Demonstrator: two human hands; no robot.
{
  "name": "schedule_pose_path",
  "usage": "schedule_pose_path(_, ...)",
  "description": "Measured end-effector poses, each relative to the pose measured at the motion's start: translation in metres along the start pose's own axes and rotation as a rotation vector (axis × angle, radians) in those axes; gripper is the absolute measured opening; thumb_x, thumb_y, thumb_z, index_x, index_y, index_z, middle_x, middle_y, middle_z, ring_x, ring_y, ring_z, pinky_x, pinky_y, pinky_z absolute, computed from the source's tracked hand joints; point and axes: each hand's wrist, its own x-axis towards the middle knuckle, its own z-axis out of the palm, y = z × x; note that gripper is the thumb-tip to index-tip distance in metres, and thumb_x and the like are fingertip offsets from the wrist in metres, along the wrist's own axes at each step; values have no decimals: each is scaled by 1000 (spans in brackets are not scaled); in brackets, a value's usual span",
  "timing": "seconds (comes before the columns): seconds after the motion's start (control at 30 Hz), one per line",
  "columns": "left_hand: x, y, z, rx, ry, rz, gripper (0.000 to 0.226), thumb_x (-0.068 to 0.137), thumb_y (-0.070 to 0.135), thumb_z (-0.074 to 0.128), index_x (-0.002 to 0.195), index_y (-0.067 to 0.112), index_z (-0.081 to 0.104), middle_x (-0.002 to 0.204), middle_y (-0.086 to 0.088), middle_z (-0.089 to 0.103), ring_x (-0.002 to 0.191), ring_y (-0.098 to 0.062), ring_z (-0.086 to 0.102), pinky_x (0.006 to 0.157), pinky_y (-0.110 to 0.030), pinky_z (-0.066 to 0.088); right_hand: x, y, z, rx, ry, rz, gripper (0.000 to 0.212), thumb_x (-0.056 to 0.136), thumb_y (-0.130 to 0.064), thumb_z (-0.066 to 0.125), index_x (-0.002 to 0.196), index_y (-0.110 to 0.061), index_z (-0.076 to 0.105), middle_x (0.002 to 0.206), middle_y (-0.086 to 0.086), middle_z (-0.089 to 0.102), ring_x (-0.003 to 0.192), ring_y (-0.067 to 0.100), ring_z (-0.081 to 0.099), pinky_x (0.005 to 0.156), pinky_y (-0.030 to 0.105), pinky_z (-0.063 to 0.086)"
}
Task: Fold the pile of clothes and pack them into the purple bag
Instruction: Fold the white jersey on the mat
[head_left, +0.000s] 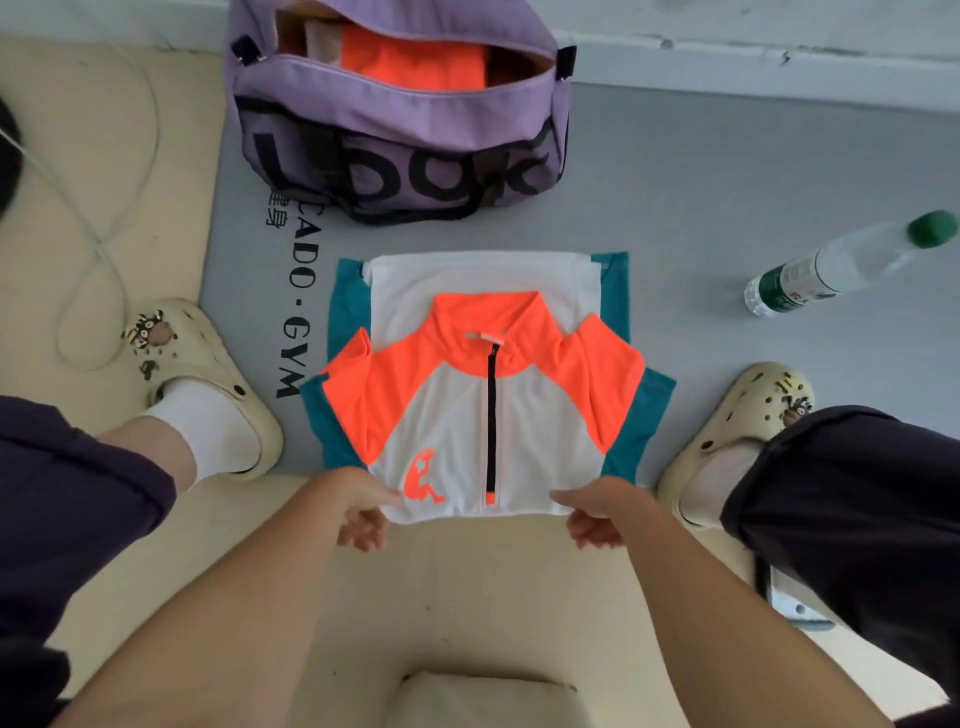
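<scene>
Head view, the only one: a folded orange-and-white zip shirt (483, 410) lies on the grey gym mat (727, 208), stacked on a white piece (483, 275) and a teal garment (618, 291) whose edges stick out on both sides. The left hand (363, 512) pinches the shirt's near-left corner, thumb on top and fingers curled under the hem; the right hand (597, 517) pinches the near-right corner the same way. The hands are well apart, one at each end of the near edge. The purple bag (400, 124) stands open beyond the stack, with orange fabric (415, 62) already inside. A water bottle (841, 265) lies on the mat to the right, clear of the stack. Cream clogs (208, 384) sit either side of the clothes. Judgement: the grip holds only the front hem, so a lift from here would likely let the far half sag and the tucked sleeves fall open. Whether the fingers reach under the lower layers cannot be told; if they catch only the top shirt, the white and teal pieces may drag and skew. The bag mouth looks narrower than the stack, so an edge could snag on the zip opening and bunch the fold.
</scene>
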Motion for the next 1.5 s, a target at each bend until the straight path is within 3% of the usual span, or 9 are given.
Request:
schedule_pose_path(0.1,-21,32,-27,170,395,228,43,94,41,54,67,7,58,48,-2,62,44,-16,61,45,-17,41,-4,-25,-25,-9,270,-179,36,92,-28,63,66,-4,54,44,5,59,35,17,56,39,14,40)
schedule_pose_path(0.23,-30,71,-42,292,1047,773,26,85,28,59,107,15,58,108,-6,60,107,-28,56,76,-36,43,-9,-64,-43,-276,775,-516,29,85,-18,56,111,-5,58,107,14,63,102,35,60,79,39,51)
schedule_pose_path(0.4,-1,67,-54,716,939,817,79,90,49,54,154,28,12,164,0,8,150,-22,10,119,-52,11,2,-77,-48,-759,894,-861,75,81,-33,66,147,-22,33,154,0,34,141,27,30,102,49,38)
schedule_pose_path(0.6,20,27,-79,244,1145,204,85,96,63,24,153,1,14,157,-31,14,145,-48,12,117,-57,5,19,-73,-61,-367,1114,-369,80,86,-60,48,144,-8,31,144,22,38,130,41,37,102,56,33)
schedule_pose_path(0.73,8,52,-74,333,1317,614,57,97,43,45,136,1,43,151,-27,29,141,-42,25,113,-54,21,13,-95,-64,-434,1240,-509,61,87,-46,51,130,-3,44,136,19,44,131,36,36,101,53,30)
schedule_pose_path(0.83,1,87,-71,365,1196,874,52,97,39,47,140,9,44,156,-18,27,144,-34,24,111,-48,26,11,-117,-70,-449,1188,-722,45,88,-36,53,121,-5,52,129,13,51,126,30,42,96,46,32)
schedule_pose_path(1.03,17,111,-104,467,1105,739,64,100,51,33,156,26,12,165,-3,-2,151,-24,1,114,-55,22,20,-134,-103,-560,1002,-794,58,96,-45,48,147,-21,36,157,2,29,142,25,28,106,47,35)
schedule_pose_path(1.2,4,137,-132,395,1437,838,51,94,33,51,140,10,43,145,-16,40,131,-35,39,91,-53,41,20,-160,-137,-430,1171,-762,52,91,-32,57,134,-6,45,138,13,46,127,34,42,95,48,39)
schedule_pose_path(1.5,5,139,-185,561,1345,797,30,92,38,58,90,8,60,92,-13,63,96,-34,57,86,-43,31,27,-188,-178,-634,1107,-659,30,89,-37,62,107,-13,63,108,13,63,109,33,49,89,40,27)
